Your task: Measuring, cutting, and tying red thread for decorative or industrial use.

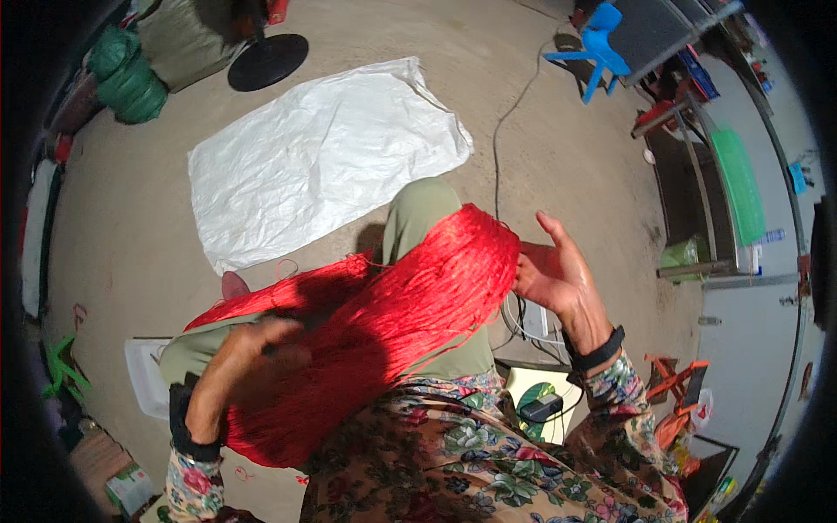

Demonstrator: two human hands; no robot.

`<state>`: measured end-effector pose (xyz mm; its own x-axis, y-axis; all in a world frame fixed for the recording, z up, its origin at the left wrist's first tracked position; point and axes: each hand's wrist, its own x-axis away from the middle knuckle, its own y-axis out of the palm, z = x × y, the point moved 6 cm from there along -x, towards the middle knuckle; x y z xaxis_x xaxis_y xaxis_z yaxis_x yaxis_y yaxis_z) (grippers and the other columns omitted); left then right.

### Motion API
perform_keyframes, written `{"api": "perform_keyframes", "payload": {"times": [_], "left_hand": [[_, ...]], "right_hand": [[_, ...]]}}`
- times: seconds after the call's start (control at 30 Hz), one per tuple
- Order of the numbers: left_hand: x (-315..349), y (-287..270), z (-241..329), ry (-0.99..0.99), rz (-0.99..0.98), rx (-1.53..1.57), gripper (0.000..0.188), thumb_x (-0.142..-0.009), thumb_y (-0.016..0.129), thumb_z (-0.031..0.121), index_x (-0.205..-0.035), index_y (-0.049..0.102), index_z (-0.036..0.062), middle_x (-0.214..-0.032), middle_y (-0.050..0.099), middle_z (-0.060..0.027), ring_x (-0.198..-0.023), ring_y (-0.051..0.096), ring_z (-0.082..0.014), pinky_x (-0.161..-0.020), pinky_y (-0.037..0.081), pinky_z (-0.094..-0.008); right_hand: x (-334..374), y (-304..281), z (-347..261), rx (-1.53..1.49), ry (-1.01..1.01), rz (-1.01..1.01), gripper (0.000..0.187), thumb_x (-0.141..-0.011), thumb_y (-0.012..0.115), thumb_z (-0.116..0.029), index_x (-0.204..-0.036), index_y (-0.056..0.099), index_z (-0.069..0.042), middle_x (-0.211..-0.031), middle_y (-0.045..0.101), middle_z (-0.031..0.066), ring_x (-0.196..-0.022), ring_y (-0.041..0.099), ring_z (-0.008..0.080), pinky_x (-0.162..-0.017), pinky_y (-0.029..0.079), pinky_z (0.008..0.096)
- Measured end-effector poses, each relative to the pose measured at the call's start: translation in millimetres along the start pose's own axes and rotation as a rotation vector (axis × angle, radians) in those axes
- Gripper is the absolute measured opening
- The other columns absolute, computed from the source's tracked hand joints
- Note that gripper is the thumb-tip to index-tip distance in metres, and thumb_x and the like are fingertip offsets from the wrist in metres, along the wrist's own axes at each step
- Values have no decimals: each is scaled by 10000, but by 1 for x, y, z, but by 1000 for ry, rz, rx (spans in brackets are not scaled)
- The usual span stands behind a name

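Observation:
A large skein of shiny red thread (418, 292) lies across my lap and knees in long loose strands. Its right end bulges over my right knee, and its lower left end hangs by my left forearm. At that right end is my right hand (558, 275), thumb raised and spread away, fingers against the skein's edge and partly hidden by it. My left hand (261, 349) is over the left side of the strands, its fingers smeared by motion. Another red bundle of strands (301, 292) stretches along the far side of my left leg.
A white woven sheet (323, 152) lies on the floor ahead. Behind it are a round black base (268, 63) and green bundles (126, 74). A blue chair (597, 48) stands far right, near a dark cable (497, 139). A white tray (144, 379) sits left of my legs.

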<state>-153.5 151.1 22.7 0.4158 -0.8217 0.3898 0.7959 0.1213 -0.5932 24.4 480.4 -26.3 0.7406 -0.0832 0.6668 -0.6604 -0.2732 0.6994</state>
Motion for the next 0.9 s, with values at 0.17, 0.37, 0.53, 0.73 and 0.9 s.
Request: {"api": "perform_keyframes", "payload": {"times": [0.17, 0.37, 0.53, 0.73, 0.9], "left_hand": [[-72, -2, 4, 92, -46, 167, 391, -859, 614, 316, -1101, 619, 9, -953, 659, -172, -829, 624, -260, -750, 468, -364], [-150, 70, -19, 232, -25, 413, 513, -811, 648, 88, -1286, 485, -16, -1140, 621, -184, -1070, 594, -241, -939, 452, -348], [-153, 106, -22, 120, -184, 378, 555, -787, 626, 4, -1316, 458, -8, -1232, 559, -198, -1162, 539, -259, -994, 419, -355], [-156, 118, -11, 279, 70, 280, 512, -770, 651, 6, -1267, 528, 22, -1223, 533, -191, -1162, 489, -315, -990, 385, -408], [-182, 132, -9, 337, 176, 285, 401, -744, 700, 42, -1133, 606, 35, -1104, 565, -153, -1083, 503, -320, -940, 394, -401]], "right_hand": [[9, 4, 5, 58, -81, 15, 667, -890, 557, -464, -1265, 454, 79, -1156, 621, 182, -1001, 625, 261, -949, 463, 371], [14, 4, 0, 101, -96, 79, 660, -896, 549, -476, -1265, 463, 64, -1198, 606, 169, -1062, 606, 253, -968, 453, 378], [18, -26, 8, 120, -206, 239, 628, -901, 550, -477, -1255, 481, 37, -1229, 591, 151, -1077, 600, 243, -974, 453, 372], [26, -35, 16, 196, -257, 286, 594, -904, 551, -471, -1267, 488, -6, -1234, 590, 112, -1103, 583, 220, -969, 454, 349], [26, -50, 17, 252, -273, 323, 537, -910, 553, -445, -1266, 509, -45, -1252, 582, 82, -1112, 576, 202, -968, 446, 330]]}}
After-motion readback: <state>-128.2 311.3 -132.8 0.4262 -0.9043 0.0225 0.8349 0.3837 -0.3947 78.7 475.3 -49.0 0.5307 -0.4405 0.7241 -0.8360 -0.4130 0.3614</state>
